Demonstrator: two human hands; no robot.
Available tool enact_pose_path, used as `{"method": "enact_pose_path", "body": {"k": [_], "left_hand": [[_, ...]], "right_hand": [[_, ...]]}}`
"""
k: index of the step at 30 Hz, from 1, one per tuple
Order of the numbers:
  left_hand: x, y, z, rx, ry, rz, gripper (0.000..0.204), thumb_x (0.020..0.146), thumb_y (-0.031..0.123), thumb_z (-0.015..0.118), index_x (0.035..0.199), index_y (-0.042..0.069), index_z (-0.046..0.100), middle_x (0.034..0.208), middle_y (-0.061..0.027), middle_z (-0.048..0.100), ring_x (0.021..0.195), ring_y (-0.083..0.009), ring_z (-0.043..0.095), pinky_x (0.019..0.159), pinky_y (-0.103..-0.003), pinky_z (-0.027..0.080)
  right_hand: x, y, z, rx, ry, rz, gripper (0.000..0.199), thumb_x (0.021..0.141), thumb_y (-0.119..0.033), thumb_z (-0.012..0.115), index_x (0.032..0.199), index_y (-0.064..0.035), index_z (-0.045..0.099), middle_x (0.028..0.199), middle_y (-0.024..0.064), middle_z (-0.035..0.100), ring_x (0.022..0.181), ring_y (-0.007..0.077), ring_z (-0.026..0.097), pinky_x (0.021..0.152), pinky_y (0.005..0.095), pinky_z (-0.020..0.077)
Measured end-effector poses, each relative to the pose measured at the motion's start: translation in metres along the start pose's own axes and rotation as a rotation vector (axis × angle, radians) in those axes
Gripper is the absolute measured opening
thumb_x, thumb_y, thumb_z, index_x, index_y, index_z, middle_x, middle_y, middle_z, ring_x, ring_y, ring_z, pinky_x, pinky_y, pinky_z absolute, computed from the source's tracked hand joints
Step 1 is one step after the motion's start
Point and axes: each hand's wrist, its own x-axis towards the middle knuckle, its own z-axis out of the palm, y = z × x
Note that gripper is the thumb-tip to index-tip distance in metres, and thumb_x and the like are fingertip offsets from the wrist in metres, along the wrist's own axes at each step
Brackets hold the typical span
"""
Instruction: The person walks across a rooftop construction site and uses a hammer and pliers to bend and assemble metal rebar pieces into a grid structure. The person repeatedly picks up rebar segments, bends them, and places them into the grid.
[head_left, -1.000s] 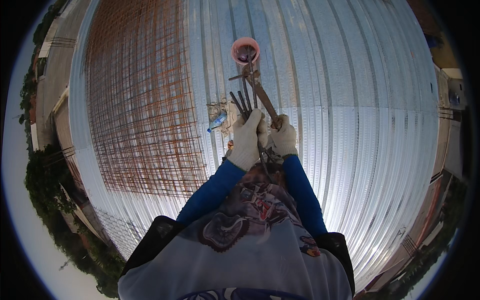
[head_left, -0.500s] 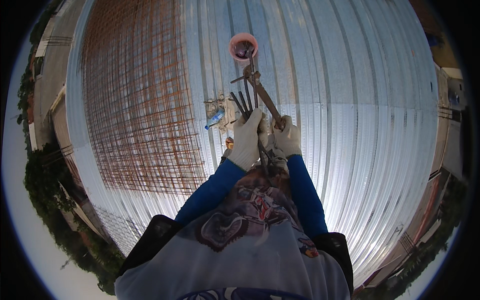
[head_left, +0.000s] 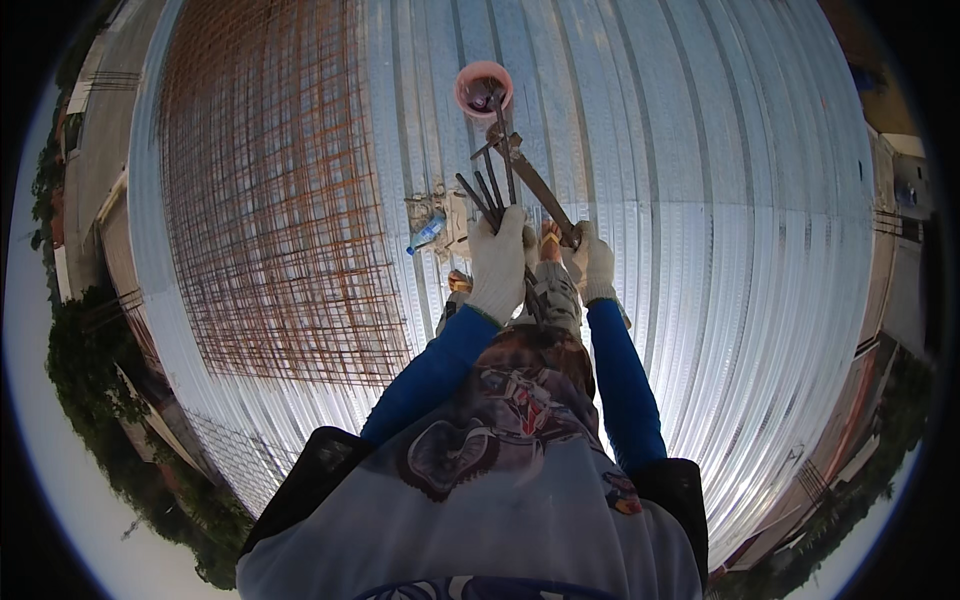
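Corrugated metal decking (head_left: 700, 250) fills the frame, with a rusty mesh of steel bars (head_left: 270, 200) laid over its left part. We note our left hand (head_left: 497, 262), in a white glove, near the centre of the frame, fingers closed tight around a bundle of dark metal rods (head_left: 482, 192) that fan upward from the fist. Our right hand (head_left: 592, 262), also gloved, sits just beside it to the right, fingers wrapped around the lower end of a long rusty hand tool (head_left: 530, 175). We see the tool slant up and left, its head near a pink bucket (head_left: 484, 88) standing on the decking at upper centre. A plastic bottle (head_left: 427, 232) lies on the decking just left of the left hand. Blue sleeves (head_left: 630, 390) cover both forearms.
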Motion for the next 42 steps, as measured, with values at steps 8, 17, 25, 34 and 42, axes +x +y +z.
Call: {"method": "enact_pose_path", "body": {"k": [8,17,25,34,42], "left_hand": [[-0.02,0.029,-0.012,-0.056,-0.074,-0.16,0.019,0.099,0.023,0.067,0.095,0.005,0.06,0.068,-0.0025,0.06,0.043,-0.0104,0.048,0.038,-0.026,0.036],[0.004,0.019,-0.034,0.018,-0.324,-0.248,0.017,0.1,0.021,0.063,0.093,0.005,0.063,0.071,-0.0015,0.063,0.047,-0.0079,0.05,0.041,-0.025,0.038],[0.015,0.025,-0.017,0.014,-0.346,-0.216,0.02,0.099,0.023,0.066,0.097,0.003,0.065,0.072,-0.0028,0.064,0.047,-0.0091,0.052,0.041,-0.025,0.039],[0.022,-0.001,-0.002,-0.188,-0.261,-0.13,0.021,0.102,0.026,0.064,0.099,0.005,0.063,0.072,-0.0027,0.062,0.045,-0.0092,0.047,0.04,-0.027,0.034],[-0.002,0.027,0.012,-0.352,-0.44,-0.118,0.023,0.108,0.026,0.057,0.101,0.005,0.062,0.069,-0.0011,0.059,0.045,-0.0093,0.043,0.042,-0.026,0.032]], "right_hand": [[0.025,0.04,0.024,-0.121,0.087,-0.017,0.035,0.087,-0.037,0.071,0.109,-0.0113,0.062,0.084,0.0194,0.072,0.083,0.0435,0.071,0.07,0.0525,0.0555],[0.01,0.057,-0.069,-0.264,0.006,-0.006,0.035,0.094,-0.046,0.065,0.106,-0.0136,0.065,0.082,0.0192,0.072,0.079,0.0411,0.072,0.066,0.0499,0.0554],[-0.04,0.019,-0.045,0.06,0.077,0.031,0.038,0.094,-0.042,0.068,0.106,-0.0057,0.065,0.082,0.0213,0.072,0.082,0.0428,0.071,0.068,0.0486,0.0548],[-0.084,-0.049,-0.057,0.469,-0.132,0.004,0.03,0.098,-0.019,0.067,0.12,0.0005,0.061,0.087,0.0124,0.071,0.074,0.0166,0.067,0.069,0.0347,0.0529],[-0.074,-0.044,-0.071,1.127,-0.375,0.099,0.038,0.098,-0.013,0.066,0.132,0.0036,0.059,0.112,0.0057,0.068,0.093,0.0076,0.062,0.081,0.0267,0.0524]]}}
